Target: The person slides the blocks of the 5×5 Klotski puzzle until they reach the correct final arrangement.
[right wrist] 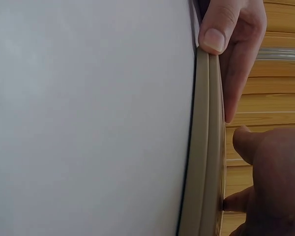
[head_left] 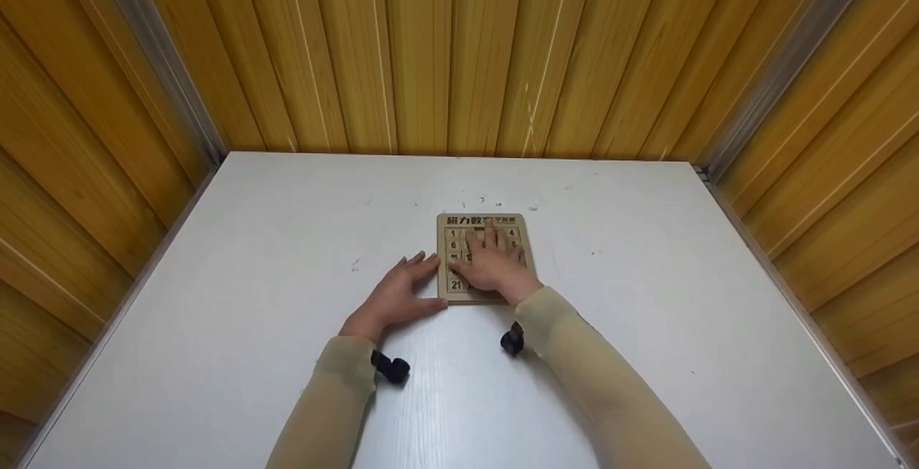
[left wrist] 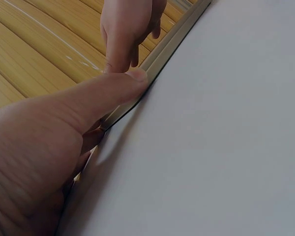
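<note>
A flat wooden number-slide puzzle (head_left: 442, 233) lies on the white table, dark characters along its top border and numbered tiles inside its frame. My left hand (head_left: 398, 293) braces its left side: the thumb presses the near left corner, and the fingers reach fairly straight along the side. Over the tiles, my right hand (head_left: 495, 264) is spread palm down and hides many numbers. In the right wrist view, one fingertip of the right hand (right wrist: 280, 182) meets the top face, while another finger is raised. The puzzle's layered edge (right wrist: 204, 137) shows there, with the left thumb (right wrist: 214, 39) against it.
The white table (head_left: 632, 325) extends around the puzzle, with small dark marks (head_left: 499, 204) beyond it. Yellow wood-look panels (head_left: 416, 52) stand behind and at both sides, with grey metal posts (head_left: 154, 45) at the corners. Each wrist carries a small black camera (head_left: 391, 368).
</note>
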A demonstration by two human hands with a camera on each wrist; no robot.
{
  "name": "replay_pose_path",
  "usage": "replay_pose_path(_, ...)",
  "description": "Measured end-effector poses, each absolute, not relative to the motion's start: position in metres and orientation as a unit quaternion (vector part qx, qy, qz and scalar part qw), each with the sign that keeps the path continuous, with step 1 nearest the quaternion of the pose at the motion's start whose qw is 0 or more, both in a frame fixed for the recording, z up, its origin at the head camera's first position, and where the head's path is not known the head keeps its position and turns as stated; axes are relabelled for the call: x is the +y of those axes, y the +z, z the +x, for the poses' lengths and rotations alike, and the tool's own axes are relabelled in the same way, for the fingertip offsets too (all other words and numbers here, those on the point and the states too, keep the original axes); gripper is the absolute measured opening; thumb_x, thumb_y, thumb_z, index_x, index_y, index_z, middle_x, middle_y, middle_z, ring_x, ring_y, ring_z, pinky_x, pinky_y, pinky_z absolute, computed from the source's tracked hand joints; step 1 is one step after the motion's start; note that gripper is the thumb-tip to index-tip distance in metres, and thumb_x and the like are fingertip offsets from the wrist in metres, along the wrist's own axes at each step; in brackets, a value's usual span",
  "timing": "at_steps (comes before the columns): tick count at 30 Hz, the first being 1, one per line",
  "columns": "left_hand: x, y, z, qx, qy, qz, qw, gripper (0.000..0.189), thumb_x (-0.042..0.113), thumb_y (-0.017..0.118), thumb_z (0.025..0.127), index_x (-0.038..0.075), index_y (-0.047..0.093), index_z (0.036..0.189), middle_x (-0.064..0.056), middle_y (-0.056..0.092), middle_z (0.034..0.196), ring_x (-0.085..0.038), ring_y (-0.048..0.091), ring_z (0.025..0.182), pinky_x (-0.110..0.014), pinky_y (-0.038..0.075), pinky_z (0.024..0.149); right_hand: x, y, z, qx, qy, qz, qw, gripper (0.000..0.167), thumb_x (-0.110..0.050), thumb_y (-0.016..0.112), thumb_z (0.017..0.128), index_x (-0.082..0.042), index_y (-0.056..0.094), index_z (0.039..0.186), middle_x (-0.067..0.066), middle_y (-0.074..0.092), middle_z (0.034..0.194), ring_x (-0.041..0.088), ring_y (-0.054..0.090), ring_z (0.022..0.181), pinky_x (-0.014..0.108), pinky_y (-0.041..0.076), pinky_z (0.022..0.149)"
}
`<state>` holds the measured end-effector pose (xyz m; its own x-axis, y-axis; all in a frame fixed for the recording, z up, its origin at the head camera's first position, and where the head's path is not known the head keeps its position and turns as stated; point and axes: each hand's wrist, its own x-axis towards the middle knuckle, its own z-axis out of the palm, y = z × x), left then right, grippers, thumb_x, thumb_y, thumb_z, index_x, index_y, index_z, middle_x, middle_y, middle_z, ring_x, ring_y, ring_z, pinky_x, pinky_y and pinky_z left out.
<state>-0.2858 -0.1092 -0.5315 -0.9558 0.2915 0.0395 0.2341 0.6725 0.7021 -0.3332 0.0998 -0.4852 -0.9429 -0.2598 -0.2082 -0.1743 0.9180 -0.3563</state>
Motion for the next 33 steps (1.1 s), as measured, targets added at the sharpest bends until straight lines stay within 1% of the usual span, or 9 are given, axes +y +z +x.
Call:
replay_pose_path(6, -0.109, -0.530, -0.285, 0.913, 0.381, 0.142, 0.041, 0.084, 0.040, 0.085, 0.083, 0.021, 0.046, 0.156, -0.006, 0.037, 0.167, -0.043, 0.023, 0.157, -0.056, 0.022, 0.130, 0.102, -0.488, -0.333, 0.970, -0.174, -0.117, 0.122, 0.086, -0.064, 0.046, 0.102, -0.017, 0.016, 0.166, 0.021, -0.009, 0.173, 0.046, -0.006, 0.160, 0.077, 0.000, 0.123)
replay_pose_path(9, -0.110, -0.530, -0.285, 0.912, 0.382, 0.140, 0.042, 0.085, 0.041, 0.085, 0.082, 0.023, 0.046, 0.156, -0.007, 0.035, 0.168, -0.043, 0.022, 0.157, -0.057, 0.021, 0.130, 0.108, -0.489, -0.332, 0.971, -0.170, -0.112, 0.126, 0.087, -0.066, 0.044, 0.101, -0.018, 0.013, 0.167, 0.019, -0.011, 0.173, 0.044, -0.007, 0.160, 0.075, 0.000, 0.124)
replay_pose_path(11, -0.110, -0.530, -0.284, 0.912, 0.383, 0.141, 0.041, 0.086, 0.041, 0.085, 0.082, 0.023, 0.045, 0.156, -0.007, 0.035, 0.168, -0.043, 0.023, 0.157, -0.057, 0.021, 0.130, 0.113, -0.489, -0.332, 0.971, -0.171, -0.107, 0.129, 0.088, -0.066, 0.044, 0.101, -0.018, 0.012, 0.167, 0.018, -0.012, 0.173, 0.043, -0.009, 0.160, 0.074, -0.001, 0.125)
replay_pose_path(14, -0.111, -0.530, -0.285, 0.912, 0.382, 0.146, 0.038, 0.086, 0.040, 0.085, 0.082, 0.022, 0.045, 0.156, -0.007, 0.036, 0.167, -0.042, 0.023, 0.158, -0.055, 0.019, 0.131, 0.119, -0.487, -0.331, 0.972, -0.170, -0.100, 0.130, 0.088, -0.066, 0.044, 0.101, -0.016, 0.013, 0.167, 0.018, -0.009, 0.174, 0.042, -0.008, 0.161, 0.073, -0.001, 0.125)
replay_pose_path(17, -0.111, -0.530, -0.286, 0.913, 0.377, 0.149, 0.037, 0.085, 0.040, 0.085, 0.083, 0.019, 0.046, 0.156, -0.007, 0.037, 0.166, -0.040, 0.024, 0.158, -0.054, 0.019, 0.131, 0.123, -0.485, -0.331, 0.973, -0.166, -0.101, 0.128, 0.085, -0.062, 0.044, 0.103, -0.013, 0.015, 0.166, 0.021, -0.003, 0.174, 0.045, -0.004, 0.160, 0.077, 0.001, 0.124)
replay_pose_path(20, -0.110, -0.530, -0.286, 0.916, 0.371, 0.148, 0.040, 0.085, 0.041, 0.084, 0.084, 0.018, 0.045, 0.156, -0.004, 0.038, 0.166, -0.039, 0.023, 0.158, -0.053, 0.019, 0.132, 0.124, -0.485, -0.331, 0.973, -0.163, -0.104, 0.125, 0.083, -0.059, 0.044, 0.103, -0.013, 0.015, 0.166, 0.022, -0.001, 0.173, 0.046, -0.001, 0.160, 0.078, 0.003, 0.123)
replay_pose_path(27, -0.109, -0.530, -0.285, 0.915, 0.374, 0.148, 0.039, 0.085, 0.040, 0.084, 0.084, 0.019, 0.045, 0.156, -0.005, 0.039, 0.166, -0.041, 0.023, 0.158, -0.055, 0.020, 0.131, 0.124, -0.489, -0.330, 0.970, -0.172, -0.105, 0.134, 0.084, -0.059, 0.044, 0.104, -0.013, 0.012, 0.167, 0.020, -0.004, 0.174, 0.044, -0.007, 0.160, 0.075, -0.002, 0.124)
replay_pose_path(33, -0.109, -0.531, -0.286, 0.915, 0.373, 0.149, 0.038, 0.085, 0.040, 0.084, 0.084, 0.020, 0.045, 0.156, -0.006, 0.037, 0.166, -0.043, 0.023, 0.157, -0.056, 0.020, 0.131, 0.122, -0.487, -0.329, 0.973, -0.159, -0.105, 0.130, 0.087, -0.063, 0.044, 0.102, -0.013, 0.012, 0.167, 0.021, 0.000, 0.174, 0.044, -0.007, 0.160, 0.074, -0.001, 0.125)
